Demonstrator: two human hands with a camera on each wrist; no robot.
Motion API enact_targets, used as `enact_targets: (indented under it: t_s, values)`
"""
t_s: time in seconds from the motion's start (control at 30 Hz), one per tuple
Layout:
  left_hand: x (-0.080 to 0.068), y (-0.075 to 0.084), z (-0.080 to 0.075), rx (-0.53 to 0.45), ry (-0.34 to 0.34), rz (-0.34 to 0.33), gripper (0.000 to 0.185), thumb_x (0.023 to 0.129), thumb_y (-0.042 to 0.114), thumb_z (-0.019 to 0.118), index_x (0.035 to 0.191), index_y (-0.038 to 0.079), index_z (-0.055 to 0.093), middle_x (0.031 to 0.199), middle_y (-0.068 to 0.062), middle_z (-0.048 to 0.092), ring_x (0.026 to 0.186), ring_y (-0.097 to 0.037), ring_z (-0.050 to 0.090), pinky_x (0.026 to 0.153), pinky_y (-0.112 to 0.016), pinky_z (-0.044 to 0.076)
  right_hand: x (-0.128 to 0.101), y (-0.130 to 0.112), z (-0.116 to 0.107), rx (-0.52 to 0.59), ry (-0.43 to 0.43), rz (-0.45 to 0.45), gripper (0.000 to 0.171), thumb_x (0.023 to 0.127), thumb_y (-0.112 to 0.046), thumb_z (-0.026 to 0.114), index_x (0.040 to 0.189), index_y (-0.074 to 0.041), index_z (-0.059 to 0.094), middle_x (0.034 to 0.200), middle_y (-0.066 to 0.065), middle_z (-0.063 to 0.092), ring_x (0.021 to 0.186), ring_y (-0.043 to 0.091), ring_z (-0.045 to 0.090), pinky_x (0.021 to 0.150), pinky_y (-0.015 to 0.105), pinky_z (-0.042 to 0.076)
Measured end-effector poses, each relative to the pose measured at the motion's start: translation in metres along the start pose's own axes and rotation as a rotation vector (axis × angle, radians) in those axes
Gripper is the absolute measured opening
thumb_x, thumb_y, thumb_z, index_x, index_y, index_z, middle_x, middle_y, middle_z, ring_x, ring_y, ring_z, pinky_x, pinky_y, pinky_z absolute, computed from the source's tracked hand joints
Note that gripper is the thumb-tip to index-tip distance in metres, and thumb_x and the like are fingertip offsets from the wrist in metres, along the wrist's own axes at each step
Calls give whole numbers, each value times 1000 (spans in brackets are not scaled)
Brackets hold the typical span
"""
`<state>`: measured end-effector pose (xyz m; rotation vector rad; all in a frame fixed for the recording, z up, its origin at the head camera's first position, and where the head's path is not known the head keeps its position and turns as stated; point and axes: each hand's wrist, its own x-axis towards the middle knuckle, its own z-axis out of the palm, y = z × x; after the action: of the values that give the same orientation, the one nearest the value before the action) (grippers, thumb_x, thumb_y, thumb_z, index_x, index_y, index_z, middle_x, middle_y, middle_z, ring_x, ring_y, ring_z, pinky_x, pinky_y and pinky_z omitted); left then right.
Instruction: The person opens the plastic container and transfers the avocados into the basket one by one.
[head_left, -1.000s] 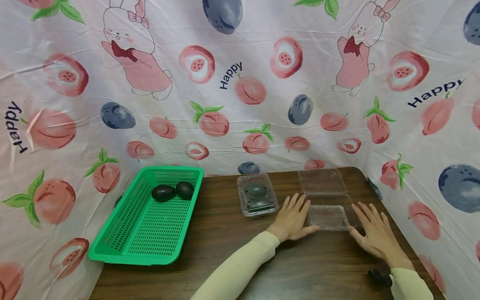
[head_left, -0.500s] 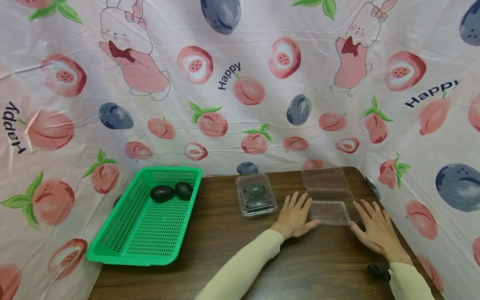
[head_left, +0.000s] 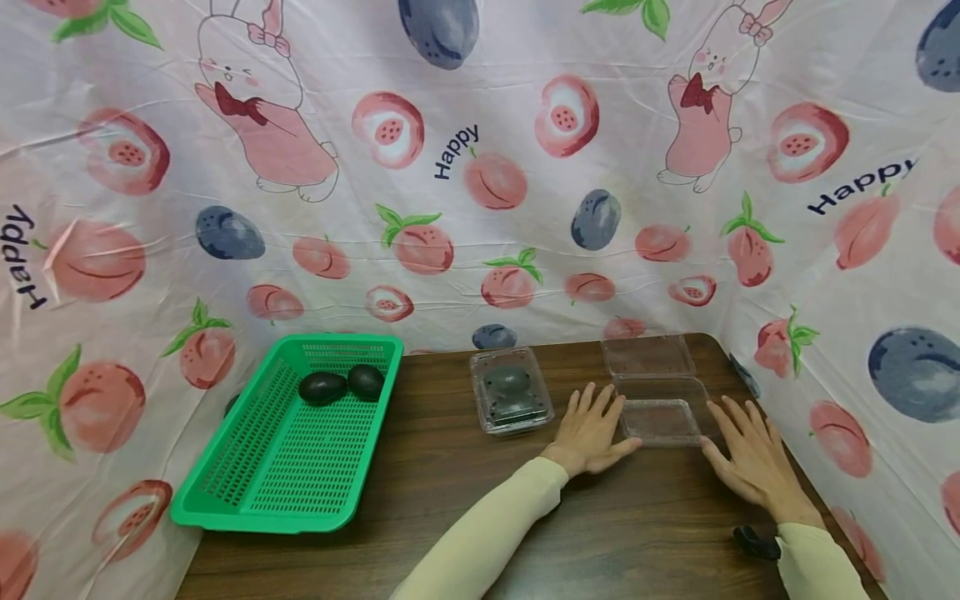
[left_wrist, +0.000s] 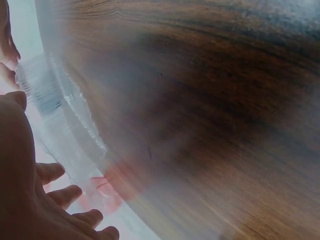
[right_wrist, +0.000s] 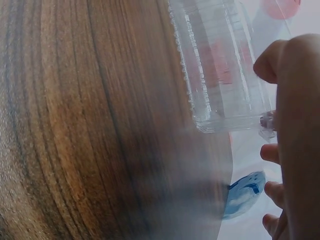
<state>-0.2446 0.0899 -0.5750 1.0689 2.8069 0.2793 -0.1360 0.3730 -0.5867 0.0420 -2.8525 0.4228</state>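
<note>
A clear plastic clamshell box (head_left: 660, 421) lies opened flat at the right of the table, its lid (head_left: 648, 357) folded back toward the far edge. My left hand (head_left: 588, 433) is at the box's left side, fingers straight and spread. At its right side is my right hand (head_left: 753, 458), fingers likewise straight. Both hands appear to touch the box walls; the wrist views show the clear box (right_wrist: 215, 70) close to the fingers. Left of my left hand stands a second clamshell box (head_left: 512, 390), closed, with dark avocado-like fruits inside.
A green perforated basket (head_left: 300, 525) stands at the left, with two dark avocado-like fruits (head_left: 324, 388) near its far end. The wood-grain table (head_left: 465, 500) ends at a fruit-printed cloth (head_left: 465, 208) at the back and sides.
Both hands and the opened box have shifted slightly away, toward the back of the table. The closed box and the basket have stayed in place.
</note>
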Motion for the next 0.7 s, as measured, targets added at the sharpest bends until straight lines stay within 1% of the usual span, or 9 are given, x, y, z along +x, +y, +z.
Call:
enact_targets:
  t_s: [0.17, 0.37, 0.53, 0.7]
  values:
    - [3, -1, 1, 1, 7, 0, 86, 112, 79, 40, 181, 30, 27, 191, 2, 22, 179, -33, 19, 146, -53, 21, 2, -5, -4, 2, 10, 13, 69, 114, -45, 60, 163, 3, 50, 169, 38, 43, 155, 71, 32, 122, 86, 24]
    - [3, -1, -3, -32, 0, 5, 87, 111, 80, 42, 182, 33, 24, 192, 1, 19, 180, -34, 15, 147, -54, 18, 6, -6, -8, -2, 28, 10, 76, 113, -49, 62, 169, -1, 42, 169, 40, 40, 154, 73, 32, 120, 86, 24]
    - [0, 0, -7, -30, 34, 27, 89, 110, 81, 44, 182, 34, 22, 191, 0, 21, 179, -36, 19, 146, -55, 20, 9, -9, -13, -13, 61, 9, 85, 108, -52, 69, 172, -5, 38, 169, 38, 41, 151, 75, 34, 118, 88, 26]
    - [-1, 2, -11, -12, 57, 38, 91, 109, 83, 43, 183, 36, 17, 192, 1, 21, 179, -35, 18, 146, -54, 20, 12, -11, -18, -20, 79, 9, 93, 104, -55, 73, 175, -8, 35, 169, 39, 40, 151, 76, 34, 117, 88, 27]
